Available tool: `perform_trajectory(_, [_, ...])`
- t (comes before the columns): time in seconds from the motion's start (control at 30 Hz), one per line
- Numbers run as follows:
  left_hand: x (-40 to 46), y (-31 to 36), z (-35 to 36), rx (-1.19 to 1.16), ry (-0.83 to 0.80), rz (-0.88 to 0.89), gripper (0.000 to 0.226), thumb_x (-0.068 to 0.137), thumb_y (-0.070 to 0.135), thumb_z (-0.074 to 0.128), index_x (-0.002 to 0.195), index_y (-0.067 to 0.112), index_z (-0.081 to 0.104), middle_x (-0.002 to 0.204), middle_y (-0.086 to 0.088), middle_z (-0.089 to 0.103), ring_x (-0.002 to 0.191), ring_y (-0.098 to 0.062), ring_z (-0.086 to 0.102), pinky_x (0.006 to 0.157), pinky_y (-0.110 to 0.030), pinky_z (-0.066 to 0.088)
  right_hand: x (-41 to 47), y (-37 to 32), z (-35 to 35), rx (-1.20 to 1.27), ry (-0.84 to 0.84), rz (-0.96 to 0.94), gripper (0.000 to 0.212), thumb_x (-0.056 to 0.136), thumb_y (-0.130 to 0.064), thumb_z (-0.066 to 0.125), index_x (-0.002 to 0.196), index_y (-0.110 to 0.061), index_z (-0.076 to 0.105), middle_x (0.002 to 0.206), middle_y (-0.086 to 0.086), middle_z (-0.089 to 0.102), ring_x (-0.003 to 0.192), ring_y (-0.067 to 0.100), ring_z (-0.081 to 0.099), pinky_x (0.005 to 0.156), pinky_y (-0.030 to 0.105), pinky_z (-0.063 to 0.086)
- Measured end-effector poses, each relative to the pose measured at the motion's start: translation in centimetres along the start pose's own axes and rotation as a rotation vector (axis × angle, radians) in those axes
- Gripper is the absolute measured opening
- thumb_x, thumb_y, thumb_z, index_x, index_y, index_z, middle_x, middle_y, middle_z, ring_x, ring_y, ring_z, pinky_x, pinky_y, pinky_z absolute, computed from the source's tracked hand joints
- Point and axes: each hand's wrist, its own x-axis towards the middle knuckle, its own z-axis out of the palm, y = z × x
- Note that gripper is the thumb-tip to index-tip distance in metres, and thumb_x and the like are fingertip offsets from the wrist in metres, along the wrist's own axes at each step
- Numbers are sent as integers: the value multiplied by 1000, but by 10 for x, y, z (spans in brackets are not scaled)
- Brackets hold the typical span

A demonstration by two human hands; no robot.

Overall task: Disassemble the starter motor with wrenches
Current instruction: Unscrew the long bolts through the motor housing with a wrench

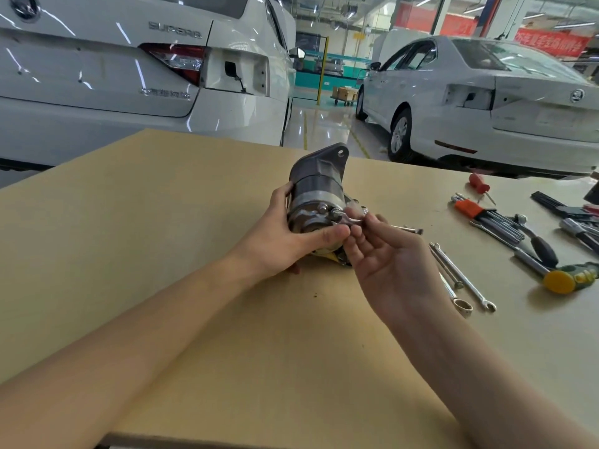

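Note:
The grey starter motor [316, 189] lies on its side in the middle of the tan table [162, 254], its mounting flange pointing away from me. My left hand [285, 234] grips the near end cap, fingers over the far side and thumb across the front. My right hand [385, 257] pinches a small silver wrench [348, 219] whose open jaw sits on a bolt at the end cap. The wrench is blurred.
Two combination wrenches [460, 277] lie right of my right hand, and another small wrench [409, 229] behind it. Further right are a hex key set with an orange holder [486, 213], a red screwdriver [479, 183], a ratchet and a yellow-headed hammer [565, 278]. White cars stand beyond the table.

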Motion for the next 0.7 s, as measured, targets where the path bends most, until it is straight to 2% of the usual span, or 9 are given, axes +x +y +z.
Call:
perform_trajectory(0.13, [-1, 1, 2, -20, 0, 6, 129, 39, 63, 73, 150, 26, 18, 111, 11, 59, 85, -5, 64, 41, -21, 46, -1, 2, 3, 69, 50, 1, 17, 92, 5, 45, 82, -1, 58, 66, 8, 66, 55, 12, 64, 55, 18, 54])
perform_trajectory(0.3, [-2, 2, 3, -39, 2, 13, 124, 45, 64, 69, 151, 26, 17, 110, 12, 58, 87, -3, 62, 41, -21, 46, -1, 3, 1, 103, 99, -14, 13, 90, 8, 47, 87, -2, 56, 62, 9, 65, 58, 16, 69, 56, 20, 56])
perform_trajectory(0.4, [0, -1, 3, -47, 8, 22, 123, 47, 61, 70, 152, 24, 17, 112, 10, 58, 92, -2, 62, 43, -19, 47, 0, 2, -1, 25, 92, -96, 7, 90, 6, 53, 90, -1, 55, 66, 10, 65, 61, 17, 69, 57, 22, 55])
perform_trajectory(0.47, [2, -3, 2, -34, 0, 13, 126, 46, 62, 71, 153, 24, 15, 118, 5, 58, 91, -7, 64, 44, -24, 49, 0, -1, 0, -197, 61, -272, 6, 91, 3, 56, 92, -2, 54, 67, 9, 65, 60, 17, 68, 59, 23, 55])
perform_trajectory(0.57, [2, -6, 1, -21, -2, 14, 123, 48, 63, 72, 152, 29, 15, 121, 3, 58, 86, -11, 68, 46, -29, 51, 3, -9, 11, -768, -23, -623, 11, 90, 1, 60, 95, -9, 59, 73, 2, 64, 61, 10, 64, 60, 24, 55])
perform_trajectory(0.63, [3, -7, 2, -6, -12, 18, 116, 53, 61, 72, 150, 31, 17, 117, 5, 60, 82, -9, 69, 47, -30, 52, 8, -11, 24, -1058, -103, -745, 16, 88, -1, 64, 100, -11, 66, 78, -3, 66, 64, 5, 61, 65, 26, 55])
perform_trajectory(0.7, [5, -9, 1, 11, -30, 26, 99, 62, 54, 75, 143, 23, 27, 111, 0, 63, 76, -7, 68, 46, -28, 50, 13, -12, 37, -1339, -233, -813, 19, 86, -4, 66, 103, -10, 71, 83, -3, 67, 69, 5, 57, 70, 27, 51])
